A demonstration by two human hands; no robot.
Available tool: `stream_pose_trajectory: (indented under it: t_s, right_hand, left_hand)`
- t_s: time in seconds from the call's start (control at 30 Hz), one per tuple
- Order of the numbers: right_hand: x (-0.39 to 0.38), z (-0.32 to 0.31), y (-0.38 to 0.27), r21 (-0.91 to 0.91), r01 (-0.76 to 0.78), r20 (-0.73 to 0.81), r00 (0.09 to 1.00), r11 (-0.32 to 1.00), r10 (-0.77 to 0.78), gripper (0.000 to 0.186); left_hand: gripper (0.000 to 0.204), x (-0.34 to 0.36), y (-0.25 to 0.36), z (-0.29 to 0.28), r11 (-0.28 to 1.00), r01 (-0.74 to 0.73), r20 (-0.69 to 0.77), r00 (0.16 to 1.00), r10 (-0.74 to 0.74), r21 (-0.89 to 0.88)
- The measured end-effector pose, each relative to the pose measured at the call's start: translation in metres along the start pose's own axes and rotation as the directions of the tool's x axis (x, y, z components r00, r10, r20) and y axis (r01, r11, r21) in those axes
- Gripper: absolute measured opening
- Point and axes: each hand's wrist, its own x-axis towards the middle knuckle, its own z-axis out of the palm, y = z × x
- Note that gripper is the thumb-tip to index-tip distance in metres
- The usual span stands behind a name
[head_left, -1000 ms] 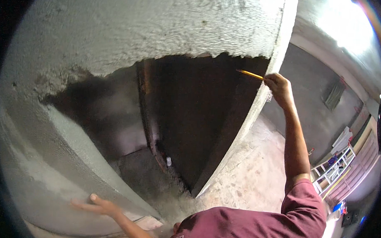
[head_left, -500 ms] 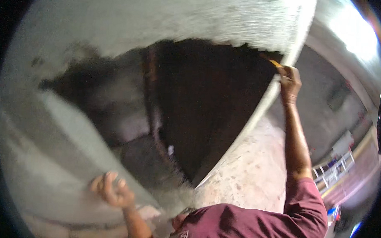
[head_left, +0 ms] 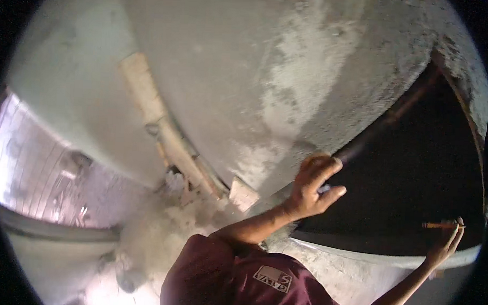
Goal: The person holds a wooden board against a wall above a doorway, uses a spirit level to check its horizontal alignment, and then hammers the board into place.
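Observation:
My left hand is at the near-left edge of a dark opening in a rough grey wall. Its fingers are bent and its thumb stands apart from them. A small whitish spot shows between thumb and fingers; whether it is held or lies behind, I cannot tell. At the far right, my right hand pinches a thin orange-brown pencil in front of the dark opening. The pencil lies roughly level, with a pale pointed end beside the fingertips.
Wooden boards lean along the wall's foot at the left, beside a pale flat piece. Dusty rubble covers the ground below them. A tiled surface shows at far left. A pale ledge borders the opening's lower side.
The view has swung left, bringing the boards and rubble into sight. My left hand now appears against the opening's edge. My right hand, still with the pencil, now appears lower and farther right.

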Motion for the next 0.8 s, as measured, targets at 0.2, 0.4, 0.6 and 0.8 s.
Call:
stream_pose_trajectory:
  t_s: [0.2,0.4,0.6,0.8]
  right_hand:
    - [-0.04,0.063,-0.029,0.172,-0.273,0.242,0.943,0.947,0.228,0.034]
    - [-0.16,0.132,0.014,0.034,-0.525,0.777,0.549,0.851,0.307,0.015]
    - [-0.294,0.193,0.09,-0.086,-0.614,0.91,0.273,0.785,0.313,0.02]
    - [-0.357,0.222,0.143,-0.069,-0.662,0.918,0.251,0.747,0.307,0.015]
  left_hand:
    - [0.051,-0.224,-0.038,-0.032,0.799,0.499,0.602,0.539,-0.589,0.335]
    - [0.06,-0.519,-0.046,-0.234,0.311,0.344,0.383,-0.161,-0.91,0.886]
    - [0.065,-0.545,0.003,-0.379,-0.157,0.495,-0.071,-0.187,-0.98,0.854]
    - [0.035,-0.349,-0.071,-0.439,0.152,0.503,0.03,0.243,-0.97,0.851]
